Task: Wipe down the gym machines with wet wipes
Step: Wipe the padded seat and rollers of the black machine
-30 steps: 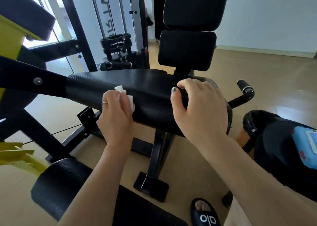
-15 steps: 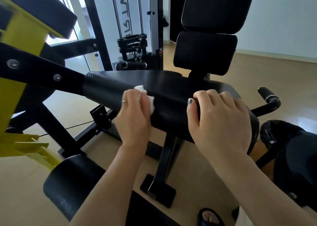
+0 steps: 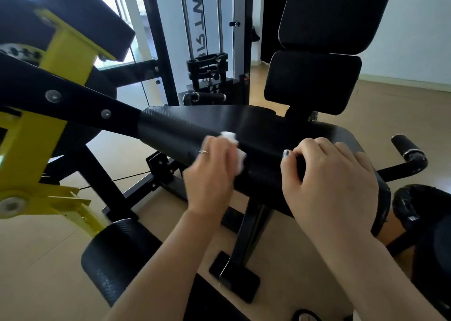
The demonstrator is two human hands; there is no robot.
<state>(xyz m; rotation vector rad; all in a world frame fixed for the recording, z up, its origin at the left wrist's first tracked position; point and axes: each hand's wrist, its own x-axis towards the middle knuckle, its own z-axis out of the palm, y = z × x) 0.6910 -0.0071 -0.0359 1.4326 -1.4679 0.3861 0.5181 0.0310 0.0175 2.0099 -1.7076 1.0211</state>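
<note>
Since half a second ago, both hands sit slightly lower and further right in the frame, and the wipe has slid a little along the pad. Left hand [image 3: 210, 174], at the centre of the frame and blurred by motion, presses a crumpled white wet wipe [image 3: 233, 147] against the front edge of the black padded seat [image 3: 268, 130] of a gym machine; its fingers curl round the wipe. Right hand [image 3: 327, 179], at centre right, grips the seat's rounded front edge with curled fingers, steadying it. A black backrest pad [image 3: 314, 81] stands upright in the upper right, a yellow machine frame [image 3: 36, 135] fills the left, and a black roller pad [image 3: 114, 254] lies at lower left.

The step in hand looks like wiping the seat's front edge. Next, the wipe probably needs to sweep on along the edge, then over the seat top and backrest, which appear not yet reached.
</note>
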